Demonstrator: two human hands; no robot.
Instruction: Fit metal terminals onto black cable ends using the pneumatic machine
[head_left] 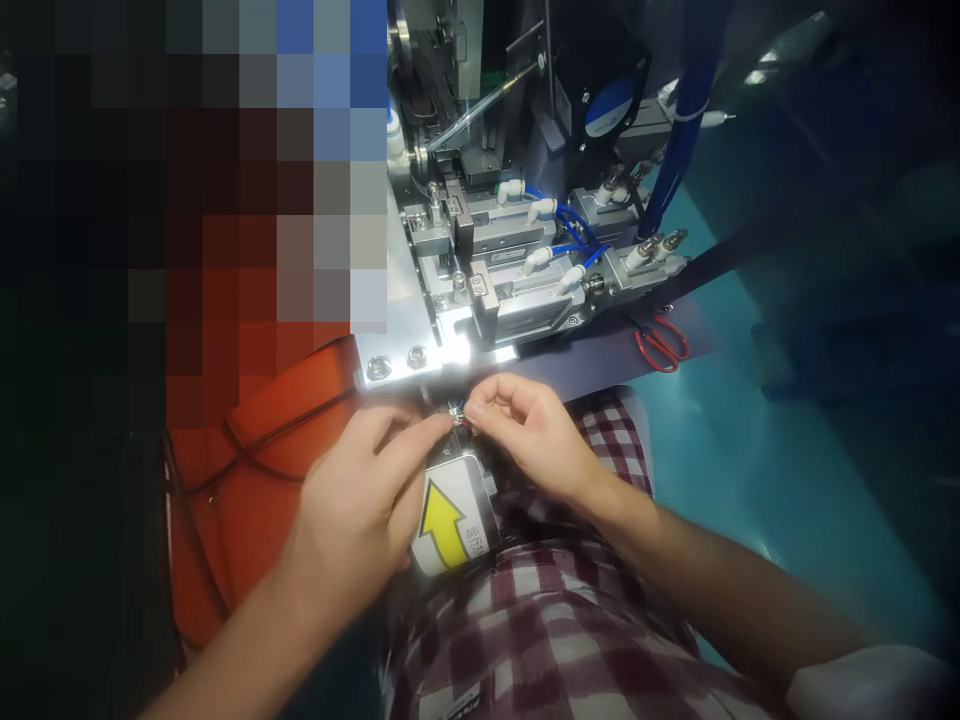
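Observation:
Both hands meet just below the front edge of a metal machine plate. My left hand has its thumb and index finger stretched to a small bunch of thin wires and closed at it. My right hand pinches at the same spot from the right, fingers curled. The fingertips hide most of the tiny parts between them. Right under the fingertips is a white-labelled device with a yellow arrow, close to my left palm.
Pneumatic cylinders with white fittings and blue tubes stand beyond my hands. Red-handled scissors lie at the right. An orange surface with dark cords is at the left. A checkered garment covers the lap.

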